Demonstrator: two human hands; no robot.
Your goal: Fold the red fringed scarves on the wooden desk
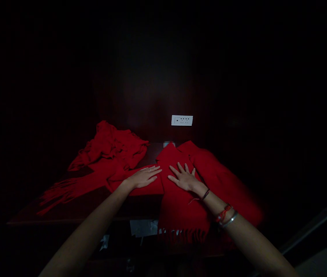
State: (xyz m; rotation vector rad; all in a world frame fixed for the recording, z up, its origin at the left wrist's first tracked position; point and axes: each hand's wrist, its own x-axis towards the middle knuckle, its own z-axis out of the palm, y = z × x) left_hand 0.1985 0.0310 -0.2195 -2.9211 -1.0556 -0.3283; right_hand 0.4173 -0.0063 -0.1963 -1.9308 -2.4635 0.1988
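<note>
Red fringed cloth, which looks like a scarf or shawl (pixel 180 207), lies on a dark tabletop, its fringe hanging over the front edge. My right hand (pixel 183 177) rests flat on it with fingers spread. My left hand (pixel 144 177) lies palm down, fingers stretched out, on a red stretch of cloth just left of that piece. Further left, a crumpled heap of red cloth (pixel 111 144) spreads into a long fringe toward the front left. Another red fold (pixel 223 177) slopes away on the right. Whether these are one cloth or several I cannot tell.
A white socket plate (pixel 182 120) is on the dark wall behind. The table's front edge (pixel 50 222) runs across below the cloth. Beneath it, a pale sheet (pixel 144 227) shows in the shadow. Much of the surroundings is too dark to make out.
</note>
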